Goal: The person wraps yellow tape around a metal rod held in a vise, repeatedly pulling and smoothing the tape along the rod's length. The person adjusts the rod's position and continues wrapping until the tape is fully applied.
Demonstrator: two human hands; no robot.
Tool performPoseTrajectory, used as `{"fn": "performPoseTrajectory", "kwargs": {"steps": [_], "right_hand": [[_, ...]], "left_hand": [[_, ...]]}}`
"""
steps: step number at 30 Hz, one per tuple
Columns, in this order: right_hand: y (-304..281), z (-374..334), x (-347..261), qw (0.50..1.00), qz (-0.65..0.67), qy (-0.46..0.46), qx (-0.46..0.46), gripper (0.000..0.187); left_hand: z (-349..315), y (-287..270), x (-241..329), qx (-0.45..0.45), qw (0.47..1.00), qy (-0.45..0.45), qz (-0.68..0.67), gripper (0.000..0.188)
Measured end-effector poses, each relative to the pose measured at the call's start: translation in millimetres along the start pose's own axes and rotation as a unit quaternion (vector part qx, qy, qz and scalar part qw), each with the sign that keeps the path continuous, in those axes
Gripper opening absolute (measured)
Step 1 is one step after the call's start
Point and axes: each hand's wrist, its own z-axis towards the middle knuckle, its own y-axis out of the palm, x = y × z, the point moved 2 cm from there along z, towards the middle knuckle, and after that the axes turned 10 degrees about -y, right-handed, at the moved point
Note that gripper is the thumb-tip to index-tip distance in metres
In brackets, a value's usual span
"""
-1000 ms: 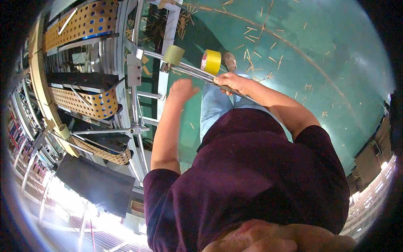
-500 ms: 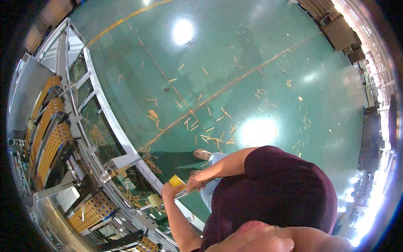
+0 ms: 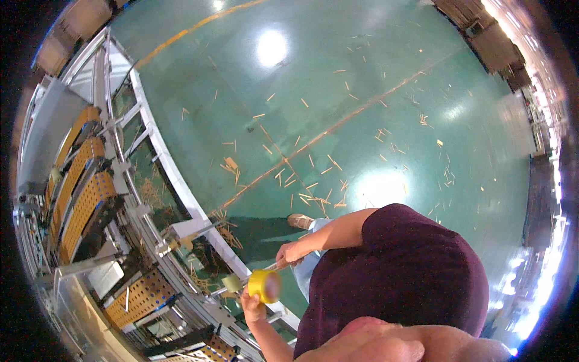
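In my left hand (image 3: pixel 253 306) is a roll of yellow tape (image 3: pixel 260 285), blurred by motion, its round core turned toward my body. The fingers and thumb close on the roll's near side. My right hand (image 3: pixel 289 253) is closed beside the outer end of a thin metal rod (image 3: pixel 271 269) that sticks out from the machine. Whether it grips the rod or something small there is hidden. A pale yellow-green cylinder (image 3: pixel 231 283) sits on the rod, nearer the machine and close to the tape.
The machine's frame (image 3: pixel 137 211) curves along my left, with perforated yellow belts (image 3: pixel 90 205) and a clear cover (image 3: pixel 84 289). Thin wooden sticks (image 3: pixel 310 194) lie scattered over the green floor (image 3: pixel 374 130). Stacked brown cartons (image 3: pixel 491 48) stand far right.
My left hand has moved slightly toward me, bringing the yellow tape roll away from my right hand and turning its round side into view. My right hand has shifted a little right and farther off.
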Motion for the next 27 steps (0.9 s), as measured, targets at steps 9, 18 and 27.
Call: {"fn": "performPoseTrajectory", "kwargs": {"steps": [9,18,27], "right_hand": [[-7.1,4.6,7.6,0.999,-0.044,0.020,-0.010,0.034],[-9.3,2.0,-23.0,0.996,-0.049,0.051,0.047,0.027],[-21.9,-0.1,-28.3,0.996,-0.023,0.079,0.030,0.023]], "left_hand": [[-8.6,-46.5,-75.9,0.049,0.983,-0.137,-0.112,0.044],[65.7,-55.6,-56.0,-0.030,0.941,-0.173,0.288,0.073],[78.2,-38.2,-55.1,0.069,0.944,-0.132,0.295,0.031]]}}
